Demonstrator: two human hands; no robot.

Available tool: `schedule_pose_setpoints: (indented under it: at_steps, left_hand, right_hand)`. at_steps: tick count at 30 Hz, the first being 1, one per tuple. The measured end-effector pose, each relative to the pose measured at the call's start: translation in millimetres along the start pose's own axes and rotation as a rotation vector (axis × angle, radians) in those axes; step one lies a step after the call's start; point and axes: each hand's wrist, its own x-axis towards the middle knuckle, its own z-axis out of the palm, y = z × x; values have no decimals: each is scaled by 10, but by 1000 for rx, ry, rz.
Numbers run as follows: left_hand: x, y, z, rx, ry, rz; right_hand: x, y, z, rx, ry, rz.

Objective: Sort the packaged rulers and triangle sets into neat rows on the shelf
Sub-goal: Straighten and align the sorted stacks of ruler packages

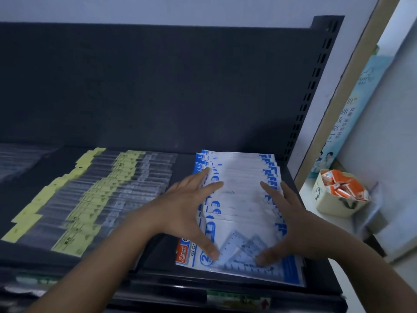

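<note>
A row of overlapping blue-and-white triangle set packs point(241, 195) lies on the right part of the dark shelf point(185, 159). The front pack point(279, 267) shows clear triangles and a ruler. My left hand point(191, 208) rests on the row's left edge with fingers spread and thumb on the front pack. My right hand point(284, 218) presses the row's right edge, fingers straight, thumb on the front pack. To the left lie two rows of clear ruler packs with yellow labels point(117, 195), overlapped front to back.
The shelf's black back panel point(158, 86) and perforated upright point(313, 86) stand behind. More clear packs point(18, 161) lie at far left. Right of the shelf, a beige box of orange packets point(338, 190) sits on a white ledge. A price strip point(237, 299) runs along the front edge.
</note>
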Motion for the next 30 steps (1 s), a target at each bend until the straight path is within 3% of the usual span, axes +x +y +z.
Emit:
schedule_pose_setpoints:
  at_steps: [8, 13, 16, 24, 30]
  left_hand:
    - [130, -76, -96, -102, 79, -49]
    - [411, -49, -271, -98, 123, -204]
    - [602, -40, -373, -131, 167, -307]
    - [902, -155, -386, -651, 429, -347]
    - [1047, -195, -256, -1090, 480, -386]
  right_hand:
    - [208, -35, -119, 18, 192, 12]
    - [445, -60, -249, 26, 357, 24]
    - [655, -57, -333, 189, 385, 34]
    - [1064, -52, -437, 648, 472, 109]
    - [1185, 46, -416, 796, 395, 58]
